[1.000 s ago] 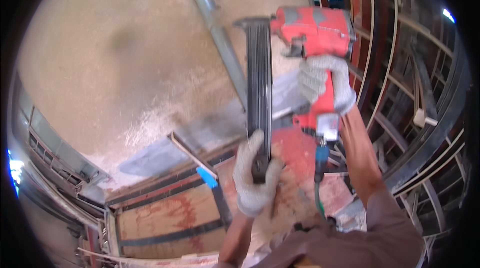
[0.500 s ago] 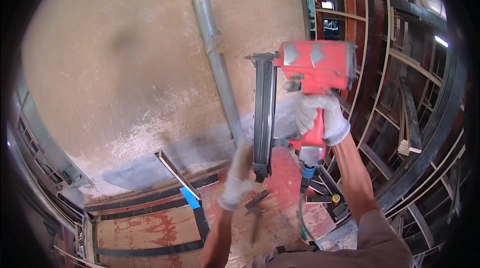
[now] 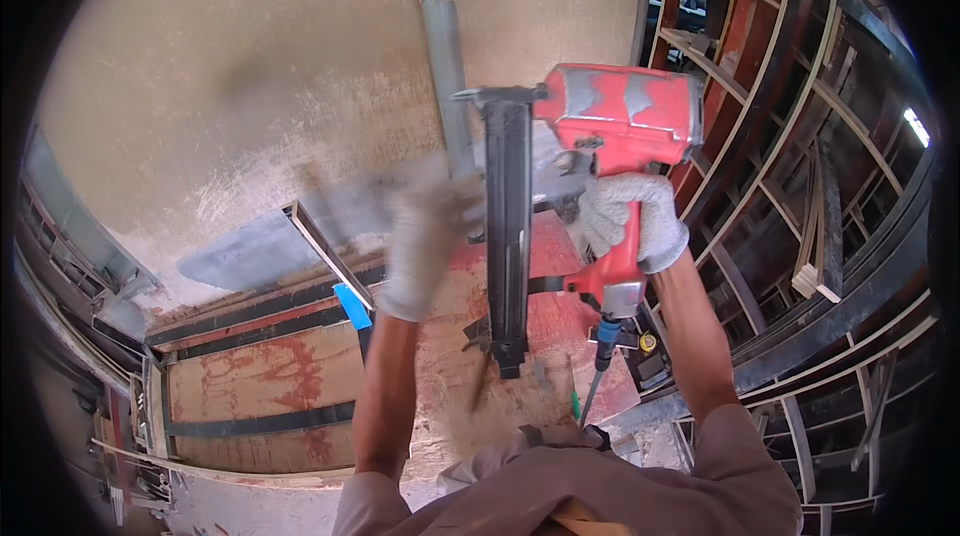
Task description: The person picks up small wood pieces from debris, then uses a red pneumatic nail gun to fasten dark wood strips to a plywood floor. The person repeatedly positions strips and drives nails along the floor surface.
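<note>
My right hand (image 3: 632, 218), in a white knit glove, grips the handle of a red pneumatic nail gun (image 3: 618, 114). The gun's long black magazine (image 3: 508, 236) hangs straight down in front of me, and a hose fitting (image 3: 605, 328) sits under the handle. My left hand (image 3: 425, 234), also gloved, is blurred with motion just left of the magazine, near its upper part. Whether it touches the magazine or holds anything is not clear. Below both hands lies a red-stained plywood panel (image 3: 450, 376).
A grey pipe (image 3: 440, 46) runs up a rough plastered wall (image 3: 250, 86). A thin framed strip (image 3: 322, 248) with a blue piece (image 3: 352, 306) lies left of my left arm. Curved wooden frames (image 3: 800, 166) are stacked at right. More reddish boards (image 3: 260, 386) lie at lower left.
My left hand has let go of the magazine's lower end and risen toward its upper part, blurred. The nail gun has shifted a little lower and to the right in view.
</note>
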`<control>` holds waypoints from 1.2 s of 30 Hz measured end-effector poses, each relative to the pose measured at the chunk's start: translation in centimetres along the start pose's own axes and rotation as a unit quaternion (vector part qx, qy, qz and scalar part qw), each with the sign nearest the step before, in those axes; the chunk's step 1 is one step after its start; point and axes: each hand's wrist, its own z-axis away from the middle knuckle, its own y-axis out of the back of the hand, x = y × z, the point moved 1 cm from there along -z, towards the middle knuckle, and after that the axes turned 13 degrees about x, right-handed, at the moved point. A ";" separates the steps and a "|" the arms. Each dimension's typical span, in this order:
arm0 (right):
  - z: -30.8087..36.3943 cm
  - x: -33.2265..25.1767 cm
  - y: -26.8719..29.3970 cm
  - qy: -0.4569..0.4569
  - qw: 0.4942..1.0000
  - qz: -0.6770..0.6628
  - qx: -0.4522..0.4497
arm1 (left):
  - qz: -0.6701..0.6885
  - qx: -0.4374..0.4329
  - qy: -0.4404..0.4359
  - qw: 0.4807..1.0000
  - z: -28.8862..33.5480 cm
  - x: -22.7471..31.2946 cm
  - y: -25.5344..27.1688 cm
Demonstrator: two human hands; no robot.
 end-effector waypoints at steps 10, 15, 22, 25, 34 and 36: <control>0.0 3.3 -0.9 -0.053 0.998 0.034 0.029 | 0.034 -0.014 0.007 0.999 1.5 -0.9 -4.7; -0.9 3.3 -0.7 -0.088 0.995 -0.051 0.006 | 0.080 0.085 -0.015 0.993 -3.0 1.1 3.3; 0.2 4.1 -1.8 -0.112 0.993 -0.036 -0.017 | 0.190 0.080 0.050 0.977 -3.8 0.1 1.0; 1.1 3.6 -2.4 -0.088 0.995 -0.009 0.045 | 0.044 0.184 -0.015 0.982 -1.8 2.7 -0.5; -0.4 4.0 -1.2 -0.106 0.977 -0.186 -0.023 | 0.097 -0.026 0.058 0.993 3.7 2.3 -6.3; -1.8 3.7 -0.4 -0.146 0.944 -0.285 -0.077 | 0.097 -0.027 0.054 0.993 5.3 2.9 -7.8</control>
